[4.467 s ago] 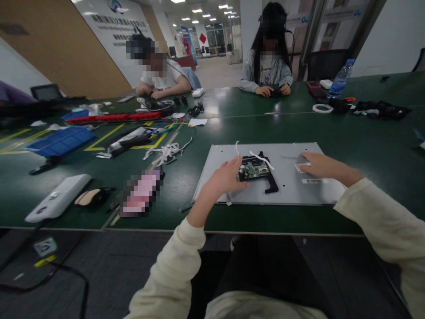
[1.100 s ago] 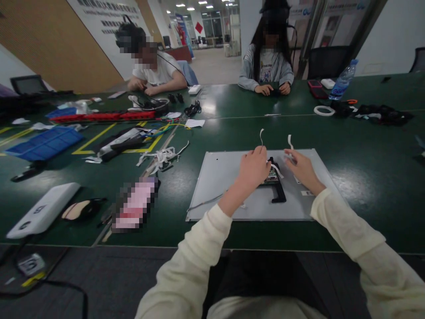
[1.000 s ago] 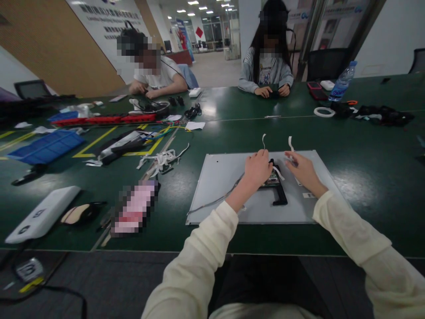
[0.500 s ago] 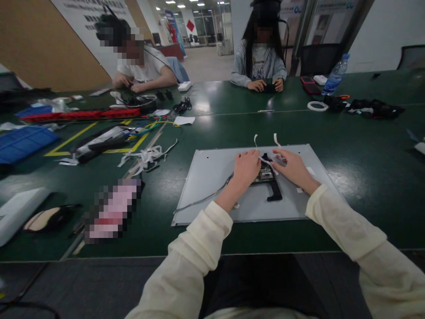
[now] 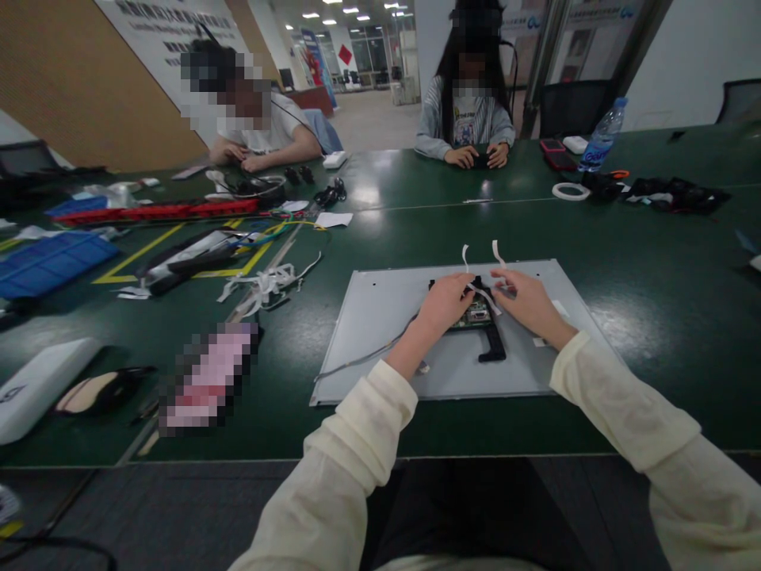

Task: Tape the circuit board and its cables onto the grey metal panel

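A pale grey flat panel (image 5: 369,333) lies on the table before me, with a green circuit board (image 5: 477,315) and a black bracket (image 5: 492,345) on it. My left hand (image 5: 445,303) is over the board's left part, fingers closed on a thin white strip (image 5: 488,300) that slants down to the right. My right hand (image 5: 528,303) hovers by the strip's other end, thumb and index finger apart, with nothing visible between them. Two more white strips (image 5: 498,252) curl up at the panel's far edge. A dark cable (image 5: 374,351) runs from under my left hand to the panel's left edge.
To the left lie a heap of white strips (image 5: 267,287), a pink phone-like object (image 5: 217,365), a computer mouse (image 5: 98,390) and a blue crate (image 5: 56,264). A water bottle (image 5: 603,136) and tape roll (image 5: 571,191) are far right. Two people sit across the table.
My right thumb and index finger have come away from the white strip, whose right end now hangs loose. The left hand has barely moved; the view has shifted slightly.
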The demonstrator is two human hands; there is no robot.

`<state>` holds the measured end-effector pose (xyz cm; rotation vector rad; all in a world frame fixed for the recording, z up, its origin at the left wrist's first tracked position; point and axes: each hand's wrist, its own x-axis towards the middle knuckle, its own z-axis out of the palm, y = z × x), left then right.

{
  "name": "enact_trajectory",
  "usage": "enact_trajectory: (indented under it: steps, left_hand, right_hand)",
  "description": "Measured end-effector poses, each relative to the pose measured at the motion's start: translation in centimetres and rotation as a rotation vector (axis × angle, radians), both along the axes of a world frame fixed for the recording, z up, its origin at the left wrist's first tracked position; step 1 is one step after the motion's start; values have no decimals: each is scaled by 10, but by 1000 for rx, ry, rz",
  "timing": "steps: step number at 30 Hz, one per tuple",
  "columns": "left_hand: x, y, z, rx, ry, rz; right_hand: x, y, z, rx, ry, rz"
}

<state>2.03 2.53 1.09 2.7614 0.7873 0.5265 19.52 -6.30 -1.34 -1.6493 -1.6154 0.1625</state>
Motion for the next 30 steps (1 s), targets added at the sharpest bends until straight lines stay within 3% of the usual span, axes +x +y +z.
enact_trajectory:
  steps: [13, 20, 24, 30]
  left_hand:
    - [0, -1, -2, -15, 3, 60]
    - [0, -3, -1, -12, 22, 100]
    - [-1, -4, 1, -11, 47, 99]
    - [0, -5, 4, -9, 85, 112]
  right_hand:
    - [-1, -4, 8, -23, 3, 21]
    - [-6, -9, 19, -3, 196, -24]
    - [-9, -8, 17, -27, 309, 26]
    - [-12, -7, 12, -19, 143, 10]
